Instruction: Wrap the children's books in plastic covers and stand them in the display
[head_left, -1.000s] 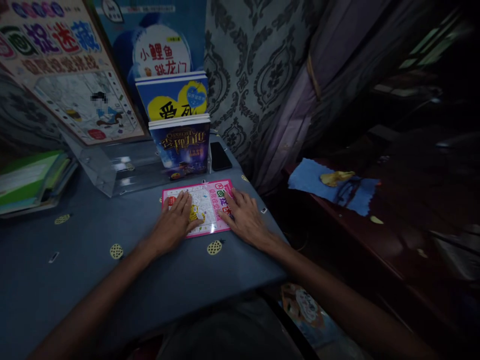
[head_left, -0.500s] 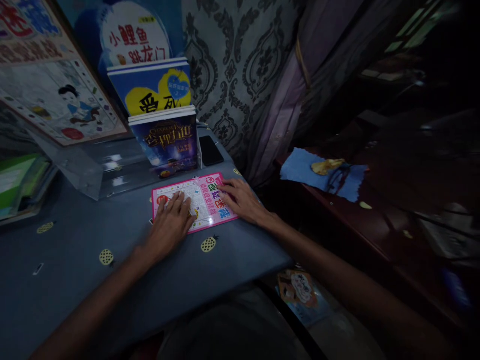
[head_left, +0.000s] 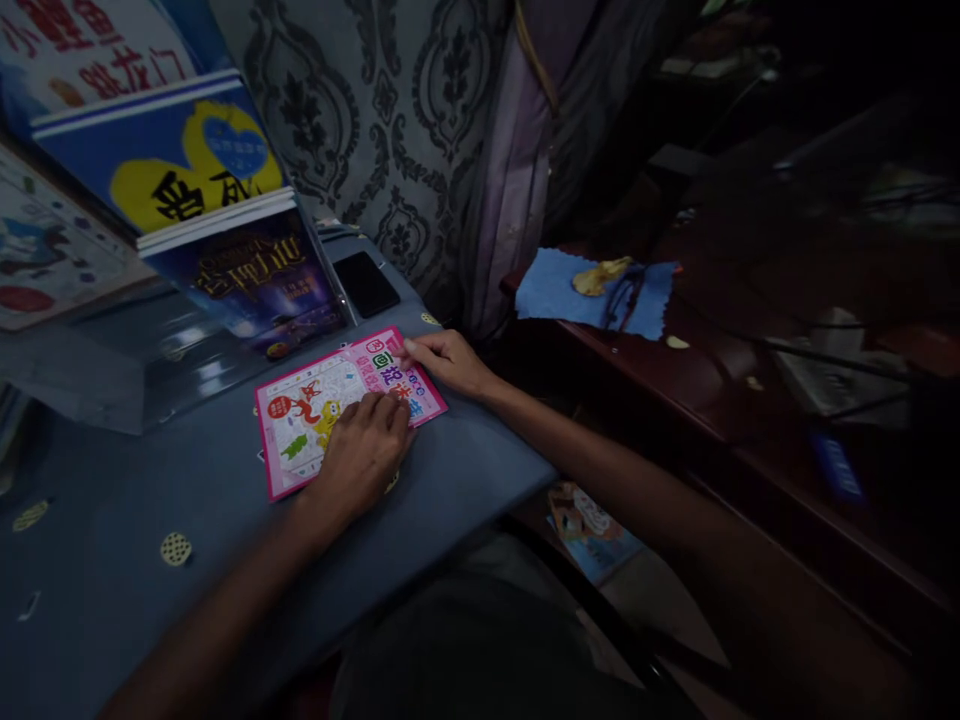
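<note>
Left hand (head_left: pixel 366 448) is resting on pink booklet (head_left: pixel 337 388) at five o'clock, grasping nothing; right hand (head_left: pixel 448 362) is touching its two-o'clock edge, grip unclear. Phone (head_left: pixel 367 284) is lying toward twelve.

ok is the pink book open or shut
Shut: the pink book lies flat on the table, its illustrated cover facing up and no inside pages showing.

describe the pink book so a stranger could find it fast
On the blue-gray table, find the upright books. In front of them, a book lies flat, the left hand over its near edge and the right hand at its right end. Its bright pink border sets it apart from those standing books.
</note>
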